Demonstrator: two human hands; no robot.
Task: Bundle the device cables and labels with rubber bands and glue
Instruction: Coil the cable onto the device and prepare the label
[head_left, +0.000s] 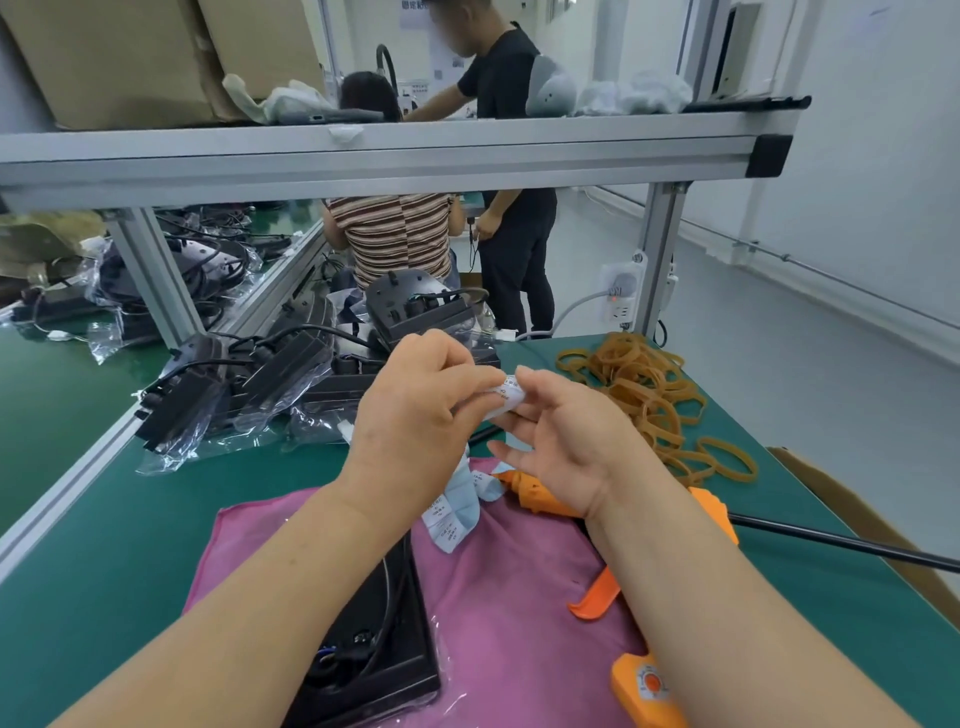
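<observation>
White printed label strip, top curled and pinched between left hand and right hand, tail drooping onto pink cloth. Tan rubber bands heaped loose at far right; orange glue gun lying flat under the right wrist, partly on the cloth.

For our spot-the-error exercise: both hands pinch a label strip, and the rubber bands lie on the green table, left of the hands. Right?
Wrong side: the head view shows the rubber bands lying on the green table, right of the hands. The rest holds: the left hand and right hand pinch the label strip.
</observation>
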